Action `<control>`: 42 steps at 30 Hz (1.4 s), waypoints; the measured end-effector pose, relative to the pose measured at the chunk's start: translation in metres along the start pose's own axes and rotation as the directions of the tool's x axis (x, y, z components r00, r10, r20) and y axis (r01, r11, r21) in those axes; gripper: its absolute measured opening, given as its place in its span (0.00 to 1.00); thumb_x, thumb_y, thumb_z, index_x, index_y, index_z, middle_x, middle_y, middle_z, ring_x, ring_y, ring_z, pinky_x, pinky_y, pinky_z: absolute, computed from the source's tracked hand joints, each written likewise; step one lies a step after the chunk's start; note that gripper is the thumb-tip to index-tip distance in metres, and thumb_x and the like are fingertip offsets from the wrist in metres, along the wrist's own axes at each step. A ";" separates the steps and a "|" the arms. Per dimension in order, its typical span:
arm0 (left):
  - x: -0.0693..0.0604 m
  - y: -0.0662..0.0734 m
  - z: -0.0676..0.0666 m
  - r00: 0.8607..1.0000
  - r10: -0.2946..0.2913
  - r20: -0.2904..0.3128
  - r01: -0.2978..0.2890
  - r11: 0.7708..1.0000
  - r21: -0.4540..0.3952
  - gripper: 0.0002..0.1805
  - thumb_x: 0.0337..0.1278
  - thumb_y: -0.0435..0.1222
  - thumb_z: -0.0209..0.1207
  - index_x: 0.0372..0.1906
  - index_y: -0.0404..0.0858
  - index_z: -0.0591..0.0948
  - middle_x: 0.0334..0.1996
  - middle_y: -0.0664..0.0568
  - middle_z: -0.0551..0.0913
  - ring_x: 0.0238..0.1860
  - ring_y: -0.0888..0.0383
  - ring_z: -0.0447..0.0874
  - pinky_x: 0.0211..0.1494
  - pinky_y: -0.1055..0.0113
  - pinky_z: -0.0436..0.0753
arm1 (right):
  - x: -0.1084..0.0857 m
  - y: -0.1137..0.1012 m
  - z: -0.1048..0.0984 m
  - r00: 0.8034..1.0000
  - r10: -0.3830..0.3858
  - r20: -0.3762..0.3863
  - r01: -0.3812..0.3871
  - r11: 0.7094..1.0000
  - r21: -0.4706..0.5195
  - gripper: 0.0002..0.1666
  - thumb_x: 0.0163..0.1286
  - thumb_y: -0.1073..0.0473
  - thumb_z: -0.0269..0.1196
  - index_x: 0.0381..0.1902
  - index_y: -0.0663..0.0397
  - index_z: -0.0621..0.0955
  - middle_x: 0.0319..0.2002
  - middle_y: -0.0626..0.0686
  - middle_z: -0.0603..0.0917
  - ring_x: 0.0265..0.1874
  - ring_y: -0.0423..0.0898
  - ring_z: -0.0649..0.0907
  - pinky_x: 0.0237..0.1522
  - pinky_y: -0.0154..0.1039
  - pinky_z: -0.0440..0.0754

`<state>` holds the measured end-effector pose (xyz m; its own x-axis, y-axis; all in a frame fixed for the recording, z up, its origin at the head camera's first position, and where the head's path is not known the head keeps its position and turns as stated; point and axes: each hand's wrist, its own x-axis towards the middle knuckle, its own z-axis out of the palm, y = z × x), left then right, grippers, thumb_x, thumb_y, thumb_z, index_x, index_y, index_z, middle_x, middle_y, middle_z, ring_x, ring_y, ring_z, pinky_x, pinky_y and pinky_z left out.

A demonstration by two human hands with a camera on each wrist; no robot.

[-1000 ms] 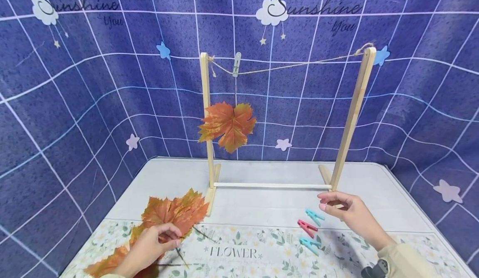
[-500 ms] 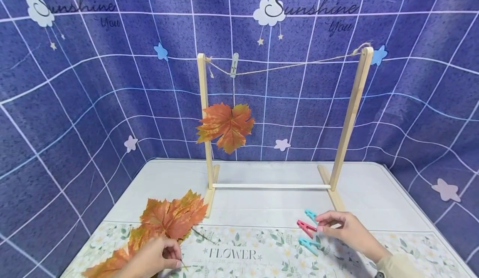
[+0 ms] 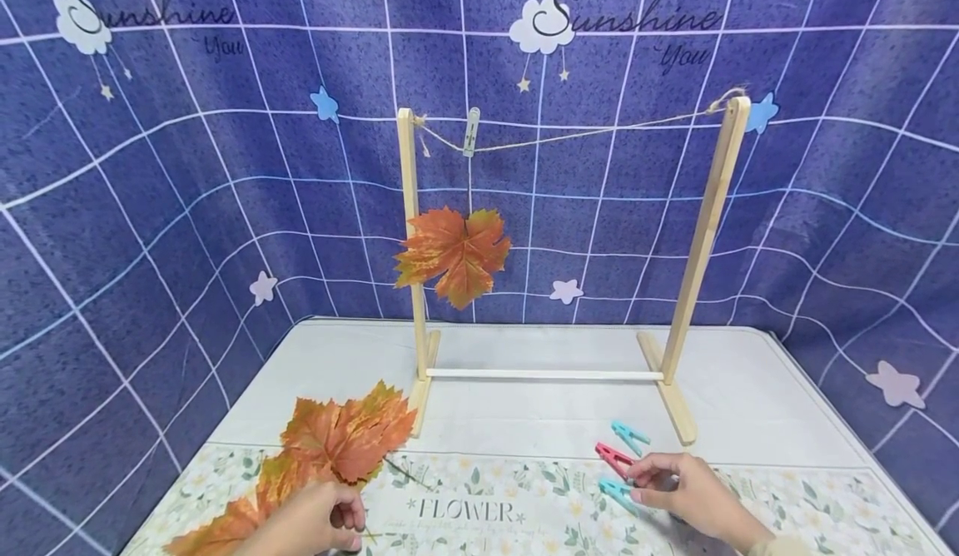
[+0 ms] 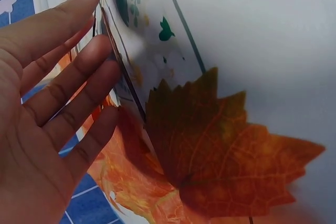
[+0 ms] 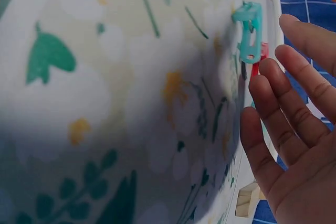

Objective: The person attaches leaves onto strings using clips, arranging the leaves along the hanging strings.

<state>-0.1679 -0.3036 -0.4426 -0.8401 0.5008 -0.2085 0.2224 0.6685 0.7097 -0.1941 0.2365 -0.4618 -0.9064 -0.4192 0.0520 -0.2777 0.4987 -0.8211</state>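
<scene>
In the head view, several orange-and-green artificial maple leaves (image 3: 345,439) lie overlapping on the left of the table. My left hand (image 3: 318,518) is over the lower leaves, its fingertips near the thin leaf stems; in the left wrist view its fingers are loosely bent, thumb tip beside a stem (image 4: 123,66). Two turquoise clothespins (image 3: 618,492) and a red clothespin (image 3: 613,458) lie at right. Beside the nearer turquoise one is my right hand (image 3: 693,493), fingers relaxed and spread in the right wrist view, a small gap from the clothespin (image 5: 251,32).
A wooden frame (image 3: 700,240) stands at the table's back with a sagging twine (image 3: 569,134) strung across. A pale clothespin (image 3: 471,131) on the twine holds one hanging maple leaf (image 3: 457,252). A floral cloth (image 3: 464,531) covers the table's front; a blue grid curtain (image 3: 599,65) surrounds it.
My right hand has come down and nearer, from beside the frame's right foot to the nearer turquoise clothespin. My left hand has shifted slightly toward me along the stems.
</scene>
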 end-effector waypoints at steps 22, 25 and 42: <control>0.002 0.001 0.006 0.998 -0.013 -0.055 0.017 0.997 0.071 0.08 0.55 0.32 0.72 0.27 0.46 0.83 0.24 0.63 0.77 0.25 0.68 0.70 0.29 0.68 0.70 | 0.002 -0.001 0.015 0.999 -0.009 -0.043 -0.003 0.962 -0.274 0.18 0.53 0.43 0.78 0.34 0.43 0.84 0.30 0.35 0.80 0.29 0.30 0.75 0.32 0.34 0.75; 0.003 0.001 0.006 0.998 -0.008 -0.060 0.013 0.996 0.086 0.09 0.55 0.32 0.72 0.27 0.47 0.83 0.24 0.64 0.77 0.25 0.69 0.70 0.29 0.68 0.70 | 0.003 -0.001 0.015 0.999 -0.016 -0.034 0.004 0.948 -0.318 0.19 0.52 0.41 0.79 0.34 0.42 0.83 0.29 0.35 0.79 0.29 0.30 0.74 0.32 0.35 0.75; 0.003 0.001 0.006 0.998 0.007 -0.055 -0.002 0.996 0.094 0.07 0.56 0.33 0.71 0.27 0.45 0.84 0.24 0.66 0.78 0.25 0.70 0.73 0.29 0.69 0.73 | 0.003 0.002 0.015 1.000 -0.016 -0.001 0.015 0.954 -0.298 0.19 0.54 0.46 0.79 0.36 0.44 0.81 0.30 0.37 0.77 0.30 0.31 0.74 0.33 0.35 0.75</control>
<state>-0.1676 -0.2983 -0.4466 -0.8643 0.4747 -0.1660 0.2696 0.7160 0.6440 -0.1923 0.2250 -0.4716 -0.9023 -0.4260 0.0659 -0.3734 0.6960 -0.6133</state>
